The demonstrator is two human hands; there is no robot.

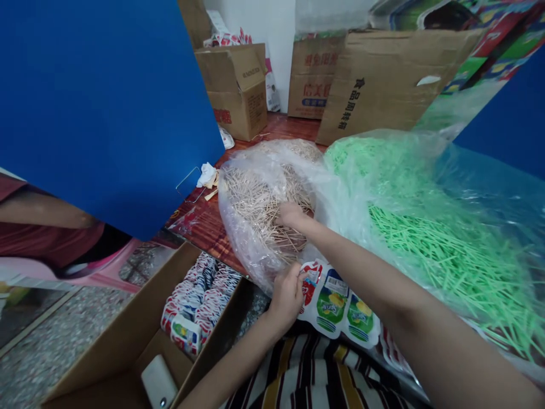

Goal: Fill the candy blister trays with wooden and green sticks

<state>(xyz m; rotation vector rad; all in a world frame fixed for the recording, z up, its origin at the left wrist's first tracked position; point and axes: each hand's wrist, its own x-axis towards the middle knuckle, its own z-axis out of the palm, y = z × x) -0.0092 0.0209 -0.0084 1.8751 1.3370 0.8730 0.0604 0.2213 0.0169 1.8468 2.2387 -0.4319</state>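
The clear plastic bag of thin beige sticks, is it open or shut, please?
Open. The right hand reaches into the clear plastic bag, and its fingers are hidden among the thin beige sticks.

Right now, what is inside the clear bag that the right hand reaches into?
The bag holds a heap of thin pale sticks, with the right hand among them. The heap hides the fingertips and whatever lies deeper; cloudy plastic blurs the far side.

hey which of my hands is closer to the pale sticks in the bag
Right. Your right hand is in among the pale sticks; your left hand is outside their clear bag, gripping the edge of the Sprite-printed packs.
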